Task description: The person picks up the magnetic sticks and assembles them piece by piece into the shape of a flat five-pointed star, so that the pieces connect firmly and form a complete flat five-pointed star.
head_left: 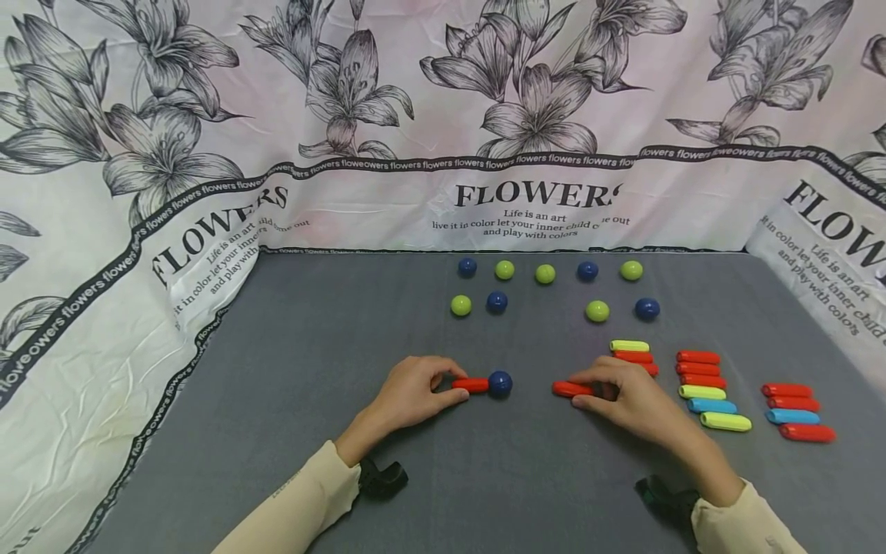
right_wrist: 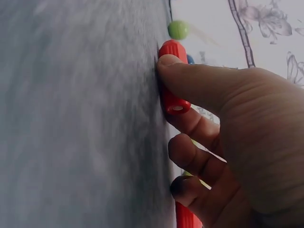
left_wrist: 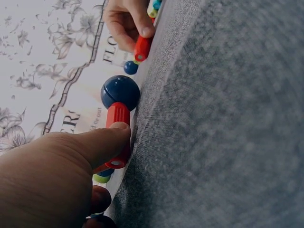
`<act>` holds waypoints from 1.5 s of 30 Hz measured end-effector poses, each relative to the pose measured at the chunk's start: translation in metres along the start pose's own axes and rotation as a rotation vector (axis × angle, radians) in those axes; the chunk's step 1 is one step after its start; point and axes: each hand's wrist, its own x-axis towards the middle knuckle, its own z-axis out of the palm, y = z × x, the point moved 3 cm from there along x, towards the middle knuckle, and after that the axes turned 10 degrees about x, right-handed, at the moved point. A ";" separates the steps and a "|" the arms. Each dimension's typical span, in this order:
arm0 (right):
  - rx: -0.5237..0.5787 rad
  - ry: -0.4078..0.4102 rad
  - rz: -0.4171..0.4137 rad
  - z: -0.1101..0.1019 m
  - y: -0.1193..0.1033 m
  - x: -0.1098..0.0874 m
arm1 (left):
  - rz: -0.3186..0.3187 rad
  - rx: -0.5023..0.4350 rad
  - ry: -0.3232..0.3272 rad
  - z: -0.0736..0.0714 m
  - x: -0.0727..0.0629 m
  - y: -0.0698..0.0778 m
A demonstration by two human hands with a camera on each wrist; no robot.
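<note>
My left hand [head_left: 418, 391] pinches a red magnetic stick [head_left: 473, 385] between thumb and fingers, low over the grey cloth in the middle. A glossy blue ball [left_wrist: 120, 93] sits on that stick's far end, pointing right. Across a gap, my right hand [head_left: 626, 392] pinches another red magnetic stick [right_wrist: 175, 99], its free end pointing left toward the ball. A pale disc shows in the end of each held stick in the wrist views. My right thumb [right_wrist: 170, 61] lies on the stick's side, and the other fingers curl below it.
Several blue balls [head_left: 587, 271] and green balls [head_left: 597, 311] lie at the back of the grey table [head_left: 332, 323]. To the right are columns of red, yellow and blue sticks [head_left: 713, 406], the nearest partly behind my right hand. A flower-printed cloth [head_left: 388, 200] rises behind the table.
</note>
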 end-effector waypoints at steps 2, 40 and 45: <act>0.011 -0.014 0.022 0.003 0.000 0.003 | 0.002 0.017 0.016 0.000 0.000 0.000; 0.202 -0.032 -0.102 0.047 -0.012 0.030 | 0.040 0.077 0.088 0.001 0.000 -0.004; 0.188 -0.026 -0.109 0.047 -0.012 0.029 | 0.040 0.073 0.088 0.000 0.000 -0.005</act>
